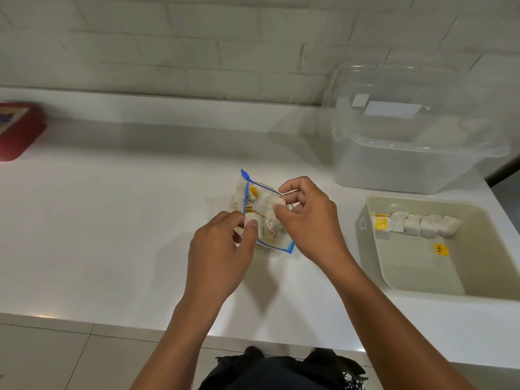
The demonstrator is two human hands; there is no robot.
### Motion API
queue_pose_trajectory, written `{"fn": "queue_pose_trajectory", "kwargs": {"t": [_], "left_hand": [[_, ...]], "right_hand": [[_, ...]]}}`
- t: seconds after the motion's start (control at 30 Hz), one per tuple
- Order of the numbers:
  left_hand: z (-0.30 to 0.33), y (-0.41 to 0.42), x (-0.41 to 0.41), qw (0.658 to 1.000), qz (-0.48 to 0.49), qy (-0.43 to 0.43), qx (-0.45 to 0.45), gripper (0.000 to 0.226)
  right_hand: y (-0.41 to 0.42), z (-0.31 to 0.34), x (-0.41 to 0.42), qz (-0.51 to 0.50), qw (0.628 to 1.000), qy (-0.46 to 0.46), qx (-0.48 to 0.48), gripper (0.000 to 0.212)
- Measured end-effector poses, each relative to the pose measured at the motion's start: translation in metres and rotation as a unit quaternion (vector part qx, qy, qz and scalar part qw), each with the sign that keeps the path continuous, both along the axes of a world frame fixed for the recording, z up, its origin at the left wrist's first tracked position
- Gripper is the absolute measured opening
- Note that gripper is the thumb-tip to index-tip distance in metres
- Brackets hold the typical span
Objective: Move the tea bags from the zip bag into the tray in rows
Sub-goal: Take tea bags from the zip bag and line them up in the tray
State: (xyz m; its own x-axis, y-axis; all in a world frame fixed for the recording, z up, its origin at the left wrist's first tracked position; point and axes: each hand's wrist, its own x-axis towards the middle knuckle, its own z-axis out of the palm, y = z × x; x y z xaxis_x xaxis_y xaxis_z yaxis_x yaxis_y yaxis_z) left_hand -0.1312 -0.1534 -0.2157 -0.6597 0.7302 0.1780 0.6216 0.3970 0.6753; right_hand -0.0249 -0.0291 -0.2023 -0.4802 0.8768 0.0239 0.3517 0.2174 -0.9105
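White counter [126, 220] under brick wall [168, 38]; left hand [222, 246] and right hand [306, 218] pinching zip bag [263, 204].

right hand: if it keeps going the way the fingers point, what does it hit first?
The right hand points left and slightly away, at the open mouth of the zip bag. It would first meet the tea bags inside; its fingertips seem already to pinch one, though depth is unclear. The left hand holds the bag's near edge.
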Motion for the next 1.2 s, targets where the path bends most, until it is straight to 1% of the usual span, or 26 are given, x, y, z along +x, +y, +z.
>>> {"fn": "queue_pose_trajectory", "kwargs": {"t": [0.07, 0.13, 0.23, 0.3, 0.43, 0.53, 0.6, 0.7, 0.77, 0.87, 0.9, 0.97, 1.07, 1.2], "left_hand": [[0.003, 0.002, 0.002, 1.000, 0.004, -0.020, 0.009, 0.018], [0.005, 0.003, 0.005, 0.999, 0.008, -0.034, 0.013, 0.018], [0.006, 0.003, 0.006, 0.999, 0.023, -0.038, 0.012, 0.016], [0.008, 0.001, 0.006, 0.999, 0.036, -0.040, 0.009, 0.016], [0.011, -0.002, 0.005, 0.998, 0.043, -0.042, 0.003, 0.016], [0.012, -0.004, 0.004, 0.998, 0.044, -0.038, 0.005, 0.017], [0.011, -0.005, 0.004, 0.998, 0.046, -0.039, 0.004, 0.017], [0.012, -0.006, 0.004, 0.999, 0.039, -0.025, 0.001, 0.017], [0.015, -0.005, 0.004, 0.999, 0.033, -0.033, 0.007, 0.016], [0.017, -0.002, 0.005, 0.999, 0.024, -0.034, 0.016, 0.017], [0.017, -0.001, 0.005, 0.999, 0.021, -0.030, 0.019, 0.017], [0.016, 0.002, 0.007, 0.999, 0.015, -0.024, 0.025, 0.015], [0.017, 0.008, 0.012, 0.999, 0.005, -0.012, 0.031, 0.008], [0.022, 0.015, 0.023, 0.998, -0.016, -0.031, 0.055, 0.003]], "right_hand": [[0.001, 0.001, 0.005, 0.004, 0.999, 0.027, -0.027, 0.023], [0.003, -0.001, 0.007, 0.014, 0.999, 0.026, -0.023, 0.018], [0.007, -0.011, 0.001, 0.029, 0.999, -0.033, 0.021, 0.008], [0.010, -0.021, -0.008, 0.037, 0.994, -0.090, 0.055, 0.003], [0.015, -0.032, -0.022, 0.038, 0.968, -0.211, 0.132, 0.012], [0.014, -0.029, -0.023, 0.027, 0.958, -0.216, 0.188, 0.018], [0.014, -0.027, -0.022, 0.023, 0.962, -0.195, 0.189, 0.019], [0.012, -0.025, -0.018, 0.022, 0.972, -0.166, 0.164, 0.017], [0.011, -0.023, -0.015, 0.013, 0.983, -0.126, 0.132, 0.011], [0.012, -0.011, -0.008, 0.004, 0.999, -0.038, 0.004, 0.009], [0.012, -0.008, -0.005, 0.007, 0.999, -0.017, -0.033, 0.013], [0.014, -0.003, 0.002, 0.015, 0.997, 0.008, -0.076, 0.019], [0.018, 0.004, 0.012, 0.023, 0.990, 0.047, -0.134, 0.014], [0.025, 0.012, 0.029, 0.040, 0.981, 0.078, -0.172, 0.021]]}}
